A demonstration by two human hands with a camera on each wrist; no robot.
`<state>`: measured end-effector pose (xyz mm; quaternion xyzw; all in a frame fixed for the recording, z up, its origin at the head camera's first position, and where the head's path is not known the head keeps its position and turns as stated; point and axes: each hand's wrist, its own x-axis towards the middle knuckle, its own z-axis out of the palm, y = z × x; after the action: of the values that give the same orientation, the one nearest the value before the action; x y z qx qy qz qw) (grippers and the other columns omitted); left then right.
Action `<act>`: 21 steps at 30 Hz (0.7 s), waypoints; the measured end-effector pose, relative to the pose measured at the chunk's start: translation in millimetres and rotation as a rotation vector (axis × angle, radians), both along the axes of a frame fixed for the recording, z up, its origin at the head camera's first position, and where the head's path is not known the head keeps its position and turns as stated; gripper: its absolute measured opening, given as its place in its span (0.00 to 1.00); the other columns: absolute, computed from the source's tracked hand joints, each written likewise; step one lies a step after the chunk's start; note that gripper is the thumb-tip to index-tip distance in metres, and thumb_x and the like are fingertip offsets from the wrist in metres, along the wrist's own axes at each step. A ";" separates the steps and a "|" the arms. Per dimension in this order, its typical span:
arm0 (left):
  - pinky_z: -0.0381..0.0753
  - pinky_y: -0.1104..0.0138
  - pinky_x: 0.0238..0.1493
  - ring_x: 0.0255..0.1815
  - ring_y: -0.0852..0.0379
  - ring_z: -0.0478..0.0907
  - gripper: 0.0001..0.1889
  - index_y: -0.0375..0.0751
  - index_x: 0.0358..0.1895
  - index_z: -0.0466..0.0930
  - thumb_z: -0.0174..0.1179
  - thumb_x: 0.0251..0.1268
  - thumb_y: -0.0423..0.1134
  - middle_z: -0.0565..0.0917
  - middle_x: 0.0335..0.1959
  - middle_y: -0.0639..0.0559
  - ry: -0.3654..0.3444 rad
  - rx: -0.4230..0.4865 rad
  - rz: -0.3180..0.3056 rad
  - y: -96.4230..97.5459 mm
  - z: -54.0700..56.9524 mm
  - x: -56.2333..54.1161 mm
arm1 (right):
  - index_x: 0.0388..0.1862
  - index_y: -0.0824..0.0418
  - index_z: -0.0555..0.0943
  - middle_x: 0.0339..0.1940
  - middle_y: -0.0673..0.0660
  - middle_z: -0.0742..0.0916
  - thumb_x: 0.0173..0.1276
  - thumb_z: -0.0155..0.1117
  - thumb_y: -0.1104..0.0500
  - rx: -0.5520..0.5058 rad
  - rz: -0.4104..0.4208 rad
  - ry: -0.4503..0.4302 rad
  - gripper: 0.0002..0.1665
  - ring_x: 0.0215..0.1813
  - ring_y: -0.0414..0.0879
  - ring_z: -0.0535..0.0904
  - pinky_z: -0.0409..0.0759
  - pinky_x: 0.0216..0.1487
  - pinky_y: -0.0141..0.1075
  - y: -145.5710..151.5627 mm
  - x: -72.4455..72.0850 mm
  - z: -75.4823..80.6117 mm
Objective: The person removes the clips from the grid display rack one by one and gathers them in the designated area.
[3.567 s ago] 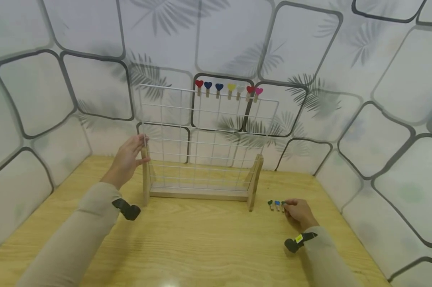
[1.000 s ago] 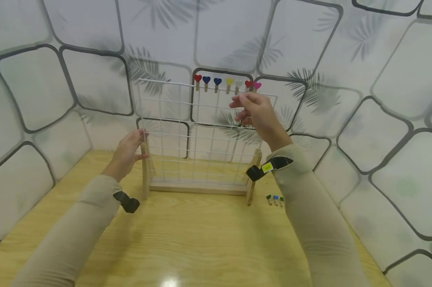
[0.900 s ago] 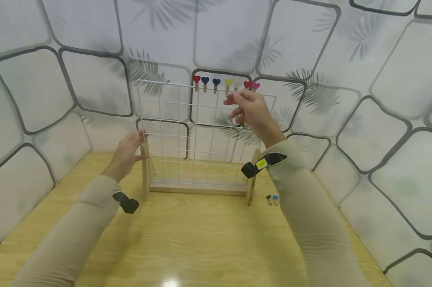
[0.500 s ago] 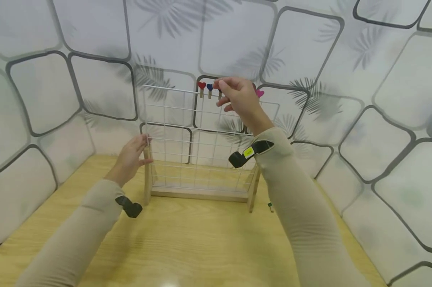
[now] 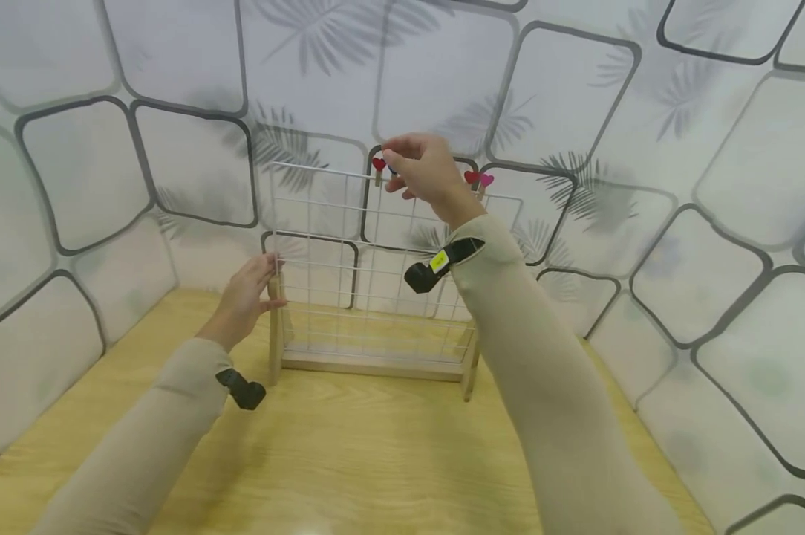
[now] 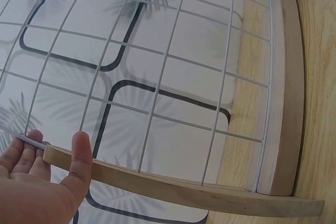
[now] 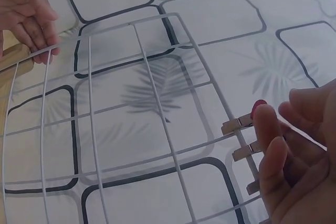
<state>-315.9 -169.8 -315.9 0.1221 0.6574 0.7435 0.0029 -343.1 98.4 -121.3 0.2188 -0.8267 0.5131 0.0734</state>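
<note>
From where I stand, the right hand (image 5: 429, 167) is up at the top wire of the rack (image 5: 372, 366), its thumb and forefinger bent toward each other, tips close. I can't tell whether they have hold of a clip. Just left of the fingertips is a red clip (image 5: 379, 166), its heart facing out; right by the thumb a blue clip (image 5: 393, 169) peeks out, mostly covered. Past the back of that hand, to its right, sit another red clip (image 5: 471, 177) and, next to it, a pink clip (image 5: 486, 180). From the right wrist, wooden clip bodies line up beside the fingers, gripping the edge wire, and a fingertip partly covers a red heart.

The left hand (image 5: 243, 293) is lower, at the rack's side. Its fingers are relaxed, the tips touching the side wire just above the wooden post (image 5: 275, 334), while the thumb lies apart from them, against the post. The rack stands upright, stretching away to the right of this hand and below the other one.

Beneath both hands is the wood-grained table (image 5: 349, 446); behind them, a wall (image 5: 449, 74) patterned with rounded outlines and grey fronds. A small black camera hangs under each wrist, strapped over a beige sleeve (image 5: 536, 349).
</note>
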 end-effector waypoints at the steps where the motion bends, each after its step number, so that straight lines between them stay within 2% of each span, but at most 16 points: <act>1: 0.79 0.72 0.47 0.78 0.50 0.33 0.32 0.33 0.77 0.34 0.28 0.82 0.49 0.37 0.79 0.42 0.005 -0.002 -0.001 0.0 -0.4 0.0 | 0.60 0.61 0.77 0.53 0.55 0.84 0.75 0.57 0.56 0.031 -0.007 -0.016 0.19 0.38 0.50 0.84 0.80 0.37 0.38 -1.7 -0.6 1.7; 6: 0.79 0.72 0.46 0.78 0.49 0.33 0.32 0.31 0.76 0.34 0.29 0.82 0.48 0.38 0.78 0.40 0.009 0.001 -0.002 1.9 -3.1 1.2 | 0.61 0.61 0.77 0.53 0.55 0.83 0.75 0.57 0.55 0.197 -0.058 -0.049 0.19 0.37 0.47 0.85 0.78 0.33 0.34 -11.8 -2.0 4.8; 11: 0.79 0.71 0.46 0.78 0.49 0.33 0.31 0.31 0.76 0.34 0.27 0.82 0.47 0.38 0.78 0.39 -0.008 -0.002 0.000 0.9 -5.8 6.9 | 0.52 0.62 0.80 0.45 0.56 0.85 0.73 0.59 0.59 0.317 -0.144 0.019 0.13 0.33 0.44 0.84 0.79 0.39 0.31 -23.4 -0.7 0.1; 14: 0.79 0.71 0.46 0.78 0.48 0.33 0.32 0.31 0.76 0.34 0.28 0.82 0.48 0.38 0.78 0.39 0.006 0.002 -0.004 1.2 -4.9 6.3 | 0.47 0.61 0.81 0.40 0.54 0.86 0.71 0.61 0.60 0.313 -0.193 0.045 0.08 0.31 0.45 0.84 0.79 0.43 0.33 -26.1 0.8 -0.6; 21: 0.79 0.72 0.44 0.78 0.49 0.33 0.32 0.30 0.76 0.34 0.30 0.82 0.47 0.38 0.78 0.39 0.019 0.021 0.001 3.3 -0.9 1.5 | 0.46 0.62 0.82 0.40 0.53 0.85 0.72 0.61 0.61 0.249 -0.223 0.084 0.08 0.30 0.44 0.83 0.78 0.35 0.33 -26.6 1.1 -1.7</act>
<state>-314.4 -166.5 -316.8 0.1286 0.6498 0.7491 -0.0050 -342.0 71.7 -123.1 0.1542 -0.8993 0.3858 0.1365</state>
